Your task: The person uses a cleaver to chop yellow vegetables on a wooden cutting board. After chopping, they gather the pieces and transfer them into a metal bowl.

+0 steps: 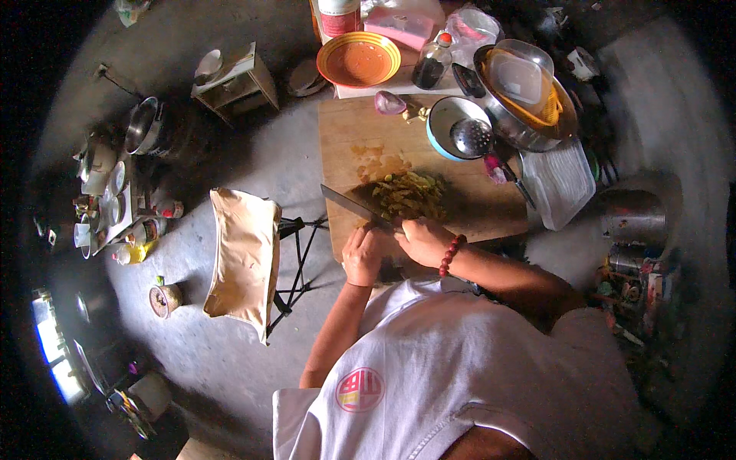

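Observation:
My right hand (pixel 425 241), with a red bead bracelet at the wrist, grips a kitchen knife (pixel 352 202). Its blade points up and left across the near part of a wooden cutting board (pixel 339 135). Just below the blade, my left hand (pixel 362 253) rests at the board's near left side with fingers bent and close together. Whether anything lies under those fingers is hidden. Beyond the knife sits a heap of cut yellow-green vegetable (pixel 409 194), and a wet patch (pixel 374 163) marks the wood behind it.
On the board's far side are an onion piece (pixel 390 103), garlic cloves (pixel 424 112) and an enamel bowl (pixel 441 118) holding a slotted spoon (pixel 471 138). Behind stand an orange plate (pixel 359 60) and a dark-liquid bottle (pixel 432 63). A metal basin (pixel 517 129) is right; a folding stool (pixel 244 259), left.

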Action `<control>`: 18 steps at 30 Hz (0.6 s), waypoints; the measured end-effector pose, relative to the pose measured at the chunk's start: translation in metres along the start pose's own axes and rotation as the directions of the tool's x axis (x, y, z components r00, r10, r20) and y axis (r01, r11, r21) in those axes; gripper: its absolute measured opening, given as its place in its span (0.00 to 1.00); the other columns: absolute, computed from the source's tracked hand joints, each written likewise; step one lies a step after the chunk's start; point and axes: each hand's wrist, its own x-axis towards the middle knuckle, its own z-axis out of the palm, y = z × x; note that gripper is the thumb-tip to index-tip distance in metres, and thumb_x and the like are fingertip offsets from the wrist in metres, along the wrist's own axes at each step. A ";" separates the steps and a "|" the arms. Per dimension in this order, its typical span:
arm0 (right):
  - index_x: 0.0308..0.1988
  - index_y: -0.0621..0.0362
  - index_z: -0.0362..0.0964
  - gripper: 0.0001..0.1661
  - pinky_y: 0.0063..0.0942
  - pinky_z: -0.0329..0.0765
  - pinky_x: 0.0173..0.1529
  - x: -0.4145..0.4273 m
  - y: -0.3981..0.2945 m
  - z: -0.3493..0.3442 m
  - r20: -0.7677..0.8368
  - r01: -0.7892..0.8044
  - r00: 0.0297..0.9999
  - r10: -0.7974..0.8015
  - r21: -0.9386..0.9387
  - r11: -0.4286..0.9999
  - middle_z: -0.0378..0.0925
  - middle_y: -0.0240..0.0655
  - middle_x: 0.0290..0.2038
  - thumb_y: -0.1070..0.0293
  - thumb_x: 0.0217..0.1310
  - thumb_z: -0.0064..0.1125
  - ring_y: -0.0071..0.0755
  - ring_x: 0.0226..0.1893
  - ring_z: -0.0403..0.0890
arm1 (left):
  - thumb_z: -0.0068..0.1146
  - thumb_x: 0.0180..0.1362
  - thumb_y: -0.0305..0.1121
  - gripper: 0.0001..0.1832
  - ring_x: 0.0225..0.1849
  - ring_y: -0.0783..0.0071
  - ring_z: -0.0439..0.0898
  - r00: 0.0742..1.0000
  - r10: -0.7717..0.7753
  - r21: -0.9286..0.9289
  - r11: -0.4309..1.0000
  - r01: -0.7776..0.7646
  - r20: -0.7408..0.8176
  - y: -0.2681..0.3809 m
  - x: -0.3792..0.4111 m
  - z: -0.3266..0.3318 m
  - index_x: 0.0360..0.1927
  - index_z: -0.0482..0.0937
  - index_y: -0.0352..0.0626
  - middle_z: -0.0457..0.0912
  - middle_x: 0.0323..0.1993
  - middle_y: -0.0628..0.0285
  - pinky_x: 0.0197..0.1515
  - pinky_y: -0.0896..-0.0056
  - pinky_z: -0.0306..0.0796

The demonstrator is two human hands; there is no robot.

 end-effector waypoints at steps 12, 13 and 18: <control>0.26 0.66 0.71 0.13 0.45 0.75 0.29 0.010 -0.001 0.008 -0.018 0.012 1.000 -0.012 -0.023 1.000 0.75 0.55 0.23 0.65 0.52 0.53 0.56 0.23 0.78 | 0.55 0.42 0.22 0.11 0.36 0.54 0.77 1.000 -0.018 -0.032 0.999 0.018 0.008 0.008 0.007 -0.003 0.33 0.77 0.42 0.78 0.36 0.57 0.37 0.61 0.72; 0.26 0.67 0.71 0.13 0.45 0.75 0.29 0.013 0.000 0.007 -0.028 0.002 1.000 -0.002 -0.009 1.000 0.75 0.55 0.23 0.65 0.52 0.53 0.56 0.23 0.78 | 0.56 0.43 0.22 0.11 0.36 0.54 0.77 1.000 -0.019 -0.027 0.999 0.019 0.001 0.008 0.007 -0.004 0.33 0.77 0.42 0.78 0.36 0.57 0.37 0.62 0.72; 0.31 0.68 0.67 0.17 0.44 0.72 0.35 0.003 0.011 -0.015 0.014 -0.167 0.986 0.168 0.216 0.962 0.73 0.57 0.28 0.61 0.56 0.52 0.58 0.33 0.77 | 0.57 0.46 0.26 0.10 0.37 0.56 0.77 0.995 -0.091 0.050 0.995 0.089 0.043 0.023 0.023 -0.005 0.34 0.77 0.42 0.77 0.37 0.58 0.37 0.62 0.72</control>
